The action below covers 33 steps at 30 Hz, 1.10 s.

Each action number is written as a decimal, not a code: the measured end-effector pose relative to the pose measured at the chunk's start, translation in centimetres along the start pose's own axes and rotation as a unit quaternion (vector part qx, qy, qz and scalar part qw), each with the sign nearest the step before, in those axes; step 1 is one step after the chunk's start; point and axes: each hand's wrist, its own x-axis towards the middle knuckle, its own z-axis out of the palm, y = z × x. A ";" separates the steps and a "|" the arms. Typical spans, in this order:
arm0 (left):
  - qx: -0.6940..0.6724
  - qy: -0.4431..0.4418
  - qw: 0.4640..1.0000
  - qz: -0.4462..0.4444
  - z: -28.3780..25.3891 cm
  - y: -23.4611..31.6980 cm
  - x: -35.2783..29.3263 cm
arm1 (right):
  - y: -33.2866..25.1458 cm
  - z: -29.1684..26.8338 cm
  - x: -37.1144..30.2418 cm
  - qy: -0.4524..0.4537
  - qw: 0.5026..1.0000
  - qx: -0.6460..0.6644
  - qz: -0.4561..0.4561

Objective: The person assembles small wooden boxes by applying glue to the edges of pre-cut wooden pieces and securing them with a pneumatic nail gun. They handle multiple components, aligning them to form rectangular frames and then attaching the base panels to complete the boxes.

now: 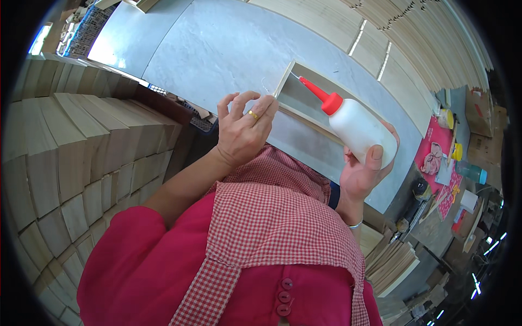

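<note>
My right hand [359, 179] grips a white squeeze bottle [359, 130] with a red cap and a long red nozzle. The bottle is tilted, its nozzle aimed up and left over the left end of a shallow, long wooden frame [311, 118]. A thin tip at the nozzle's end sits close to the frame's end piece. My left hand [246, 126], with a gold ring on one finger, has its index fingertip at the frame's near left corner and seems to pinch it. The other fingers are bent and raised; the thumb is mostly hidden.
The frame lies on a grey-white marbled table [212, 49]. Stacked wooden blocks [81, 141] rise on my left. Long wooden strips [424, 38] are piled at the far right. A side bench at right carries a pink cloth [433, 158] and a teal-capped jar [472, 171].
</note>
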 end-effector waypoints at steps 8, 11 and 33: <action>-0.041 -0.013 0.999 -0.021 -0.1 -0.2 0.6 | 1.9 -0.4 0.4 -0.025 0.999 -0.035 0.034; -0.117 -0.026 0.992 -0.036 -0.9 -0.8 -0.3 | 3.3 -1.2 0.8 -0.057 0.992 -0.113 0.022; -0.168 0.029 0.980 -0.107 3.1 -3.4 -2.3 | 4.0 1.5 3.9 -0.051 0.980 -0.171 -0.088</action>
